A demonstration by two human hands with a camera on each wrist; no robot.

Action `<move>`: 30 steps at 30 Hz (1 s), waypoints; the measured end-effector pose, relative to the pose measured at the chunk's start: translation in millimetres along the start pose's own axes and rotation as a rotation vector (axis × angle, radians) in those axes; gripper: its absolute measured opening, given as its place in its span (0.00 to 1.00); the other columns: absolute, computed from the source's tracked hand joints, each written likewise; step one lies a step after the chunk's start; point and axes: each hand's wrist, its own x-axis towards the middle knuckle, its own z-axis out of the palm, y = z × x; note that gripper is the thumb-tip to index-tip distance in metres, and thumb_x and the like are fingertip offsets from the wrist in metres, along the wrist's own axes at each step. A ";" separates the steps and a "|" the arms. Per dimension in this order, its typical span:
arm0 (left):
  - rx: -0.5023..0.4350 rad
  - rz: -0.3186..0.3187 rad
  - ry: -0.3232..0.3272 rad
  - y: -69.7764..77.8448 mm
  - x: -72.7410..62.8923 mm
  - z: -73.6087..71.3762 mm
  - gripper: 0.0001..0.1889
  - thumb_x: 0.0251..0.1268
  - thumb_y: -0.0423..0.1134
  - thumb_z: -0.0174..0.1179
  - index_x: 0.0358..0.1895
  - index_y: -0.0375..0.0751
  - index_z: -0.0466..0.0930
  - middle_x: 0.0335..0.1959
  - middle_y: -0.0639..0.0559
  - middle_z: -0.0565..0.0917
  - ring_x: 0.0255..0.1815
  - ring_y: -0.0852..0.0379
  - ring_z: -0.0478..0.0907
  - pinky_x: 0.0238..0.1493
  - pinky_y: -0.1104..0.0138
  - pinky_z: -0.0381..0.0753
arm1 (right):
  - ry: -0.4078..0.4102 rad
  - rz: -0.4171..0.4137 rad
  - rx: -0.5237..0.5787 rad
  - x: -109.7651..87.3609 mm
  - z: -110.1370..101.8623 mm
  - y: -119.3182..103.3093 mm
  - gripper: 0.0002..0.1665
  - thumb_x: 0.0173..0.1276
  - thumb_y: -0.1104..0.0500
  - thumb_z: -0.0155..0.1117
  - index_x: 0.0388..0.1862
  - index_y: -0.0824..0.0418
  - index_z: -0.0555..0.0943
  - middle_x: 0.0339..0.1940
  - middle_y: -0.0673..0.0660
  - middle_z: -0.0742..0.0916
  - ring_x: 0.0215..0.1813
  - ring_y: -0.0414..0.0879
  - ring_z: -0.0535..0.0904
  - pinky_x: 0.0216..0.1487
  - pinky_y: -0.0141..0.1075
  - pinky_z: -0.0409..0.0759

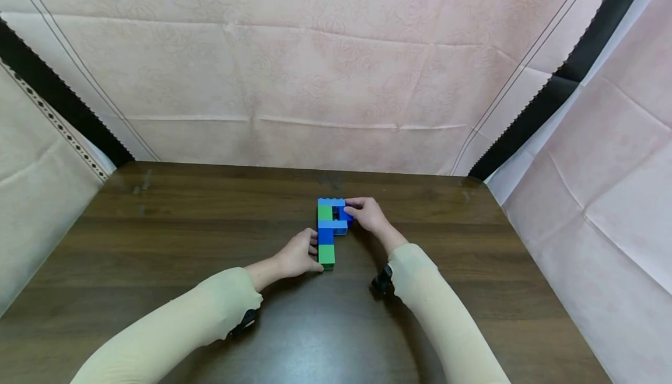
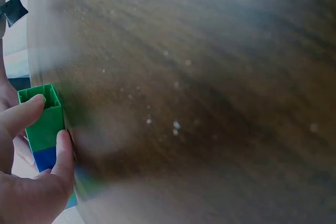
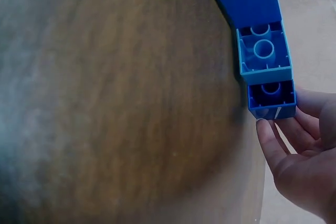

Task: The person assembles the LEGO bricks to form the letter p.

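Note:
A structure of toy building blocks [image 1: 326,236] lies on the table, shaped like a letter P, in green, dark blue and light blue. My left hand [image 1: 299,254] grips its near end. There the thumb is at the open underside of a green block [image 2: 44,129] and a finger lies along its side. At the far right, my right hand [image 1: 369,213] pinches a dark blue block [image 3: 273,98] between thumb and fingers. This block sits against a light blue block [image 3: 265,51] whose hollow underside faces the right wrist camera. Fingers hide part of the dark blue block.
The brown wooden table [image 1: 210,215] bears the blocks. Pale patterned cloth [image 1: 315,69] stands behind its far edge and at both sides, with black strips [image 1: 525,115] along the corners. Dark devices [image 1: 383,279] are worn at both wrists.

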 end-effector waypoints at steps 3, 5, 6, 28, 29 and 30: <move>0.004 0.001 -0.017 1.1 -0.4 -0.2 0.32 0.46 0.29 0.71 0.55 0.30 0.64 0.52 0.39 0.73 0.49 0.49 0.76 0.52 0.58 0.77 | -0.002 0.009 -0.001 -1.1 0.5 1.7 0.21 0.69 0.56 0.57 0.60 0.60 0.76 0.61 0.62 0.78 0.65 0.56 0.71 0.64 0.48 0.69; 0.006 0.000 -0.032 2.7 -0.7 -0.7 0.32 0.46 0.29 0.71 0.55 0.29 0.63 0.52 0.38 0.72 0.50 0.48 0.76 0.53 0.57 0.77 | 0.000 0.011 -0.002 -1.3 0.4 2.8 0.21 0.69 0.56 0.57 0.60 0.60 0.76 0.61 0.62 0.78 0.64 0.56 0.72 0.64 0.48 0.70; 0.008 -0.001 -0.041 3.7 -0.8 -1.2 0.33 0.46 0.29 0.71 0.55 0.29 0.63 0.52 0.38 0.72 0.50 0.48 0.76 0.54 0.57 0.77 | 0.001 0.011 0.000 -0.9 0.4 3.4 0.21 0.69 0.56 0.57 0.60 0.60 0.76 0.61 0.62 0.78 0.64 0.56 0.72 0.64 0.48 0.70; -0.096 -0.080 -0.011 5.6 -2.7 -21.0 0.38 0.63 0.51 0.59 0.68 0.33 0.55 0.62 0.37 0.70 0.61 0.44 0.71 0.60 0.52 0.72 | 0.071 -0.026 0.083 -10.5 -15.4 -4.2 0.22 0.69 0.49 0.56 0.55 0.61 0.77 0.53 0.61 0.82 0.52 0.53 0.78 0.57 0.44 0.77; -0.091 -0.071 0.009 7.1 -2.5 -25.2 0.38 0.64 0.53 0.56 0.69 0.34 0.55 0.63 0.37 0.69 0.62 0.43 0.70 0.61 0.51 0.71 | 0.079 -0.044 0.066 -13.2 -17.4 -7.5 0.22 0.69 0.48 0.56 0.55 0.61 0.77 0.53 0.60 0.82 0.53 0.53 0.78 0.57 0.45 0.76; -0.072 -0.052 0.032 9.0 -2.4 -29.9 0.37 0.65 0.55 0.54 0.69 0.34 0.55 0.64 0.37 0.68 0.64 0.42 0.68 0.63 0.50 0.69 | 0.089 -0.065 0.040 -16.0 -19.1 -11.0 0.23 0.69 0.47 0.55 0.54 0.60 0.77 0.53 0.60 0.82 0.55 0.53 0.77 0.59 0.46 0.75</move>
